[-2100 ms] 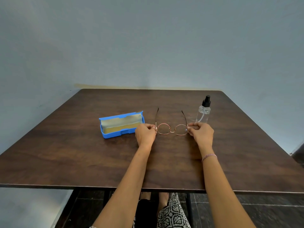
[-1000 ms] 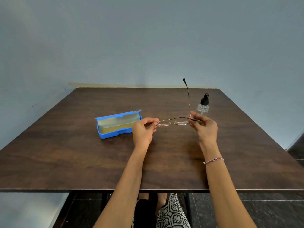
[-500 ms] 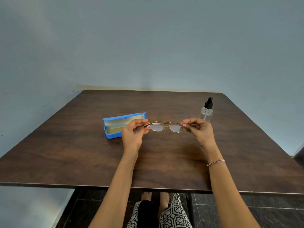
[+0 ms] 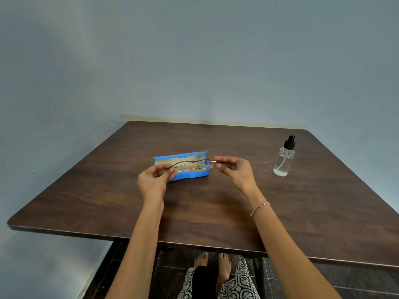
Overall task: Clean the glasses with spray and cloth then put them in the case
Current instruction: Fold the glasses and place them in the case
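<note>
— Where are the glasses [image 4: 195, 162]?
— Folded now, off the table [image 4: 216, 214]. My left hand [image 4: 153, 182] and right hand [image 4: 236, 172] each pinch an end, holding them just above the open case [image 4: 194, 175].
— Meaning?
— Casing comes next, I think.

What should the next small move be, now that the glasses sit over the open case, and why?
Probably lower the glasses straight down into the blue case. The left hand and the right hand each pinch one end. The arms look folded, and the frame lies lengthwise along the open case, so a short, level descent should seat it.
</note>
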A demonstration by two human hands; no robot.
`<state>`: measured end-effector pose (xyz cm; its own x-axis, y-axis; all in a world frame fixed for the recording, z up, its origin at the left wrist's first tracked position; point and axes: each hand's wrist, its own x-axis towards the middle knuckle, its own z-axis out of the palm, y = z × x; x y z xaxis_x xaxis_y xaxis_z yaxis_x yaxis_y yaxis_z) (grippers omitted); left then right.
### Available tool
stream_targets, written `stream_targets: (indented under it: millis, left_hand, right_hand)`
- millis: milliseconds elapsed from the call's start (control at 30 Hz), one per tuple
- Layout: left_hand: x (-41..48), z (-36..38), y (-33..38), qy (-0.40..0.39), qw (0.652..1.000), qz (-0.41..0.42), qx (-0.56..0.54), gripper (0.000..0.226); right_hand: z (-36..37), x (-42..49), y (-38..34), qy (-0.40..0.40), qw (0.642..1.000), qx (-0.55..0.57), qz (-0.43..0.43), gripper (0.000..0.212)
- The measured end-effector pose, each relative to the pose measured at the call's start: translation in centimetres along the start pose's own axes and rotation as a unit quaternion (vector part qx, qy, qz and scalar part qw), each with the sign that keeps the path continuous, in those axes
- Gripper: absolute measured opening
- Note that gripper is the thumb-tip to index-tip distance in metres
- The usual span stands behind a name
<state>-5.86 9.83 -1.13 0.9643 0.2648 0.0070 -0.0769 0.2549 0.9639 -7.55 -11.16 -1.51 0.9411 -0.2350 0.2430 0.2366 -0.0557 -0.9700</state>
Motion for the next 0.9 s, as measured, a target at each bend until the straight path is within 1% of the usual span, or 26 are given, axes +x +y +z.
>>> stream_targets:
  millis: [100,267,433,600,733,800,900]
  left_hand:
    - [0.7,-0.8,0.4,0.018,0.999,-0.032,0.003,0.01]
    - [1.7,-1.1,0.8,0.032,0.997,-0.061,0.023,0.011]
    - [2.3,-1.1,0.9,0.023,0.996,-0.071,0.038,0.011]
    - [2.9,-1.2,0.8,0.019,0.996,-0.064,0.064,0.012]
    - [3.4,-1.2,0.8,0.028,0.992,-0.079,0.097,0.01]
    - [3.4,-1.1,0.9,0.033,0.989,-0.083,0.114,0.008]
    - [3.6,-1.1,0.7,0.033,0.987,-0.072,0.141,0.011]
  right_hand:
    - [1.0,0.5,0.2,-0.018,0.998,-0.059,-0.009,0.026]
    - [2.0,1.1,0.1,-0.018,0.991,-0.13,-0.001,0.03]
    - [2.4,1.7,0.3,-0.012,0.982,-0.19,-0.004,0.027]
    - [2.7,2.1,0.7,-0.025,0.976,-0.216,-0.009,0.028]
    - [3.0,2.1,1.2,-0.027,0.973,-0.231,-0.01,0.035]
    - [3.0,2.1,1.4,-0.03,0.971,-0.235,-0.009,0.033]
    - [3.0,2.4,1.6,-0.027,0.97,-0.243,-0.005,0.026]
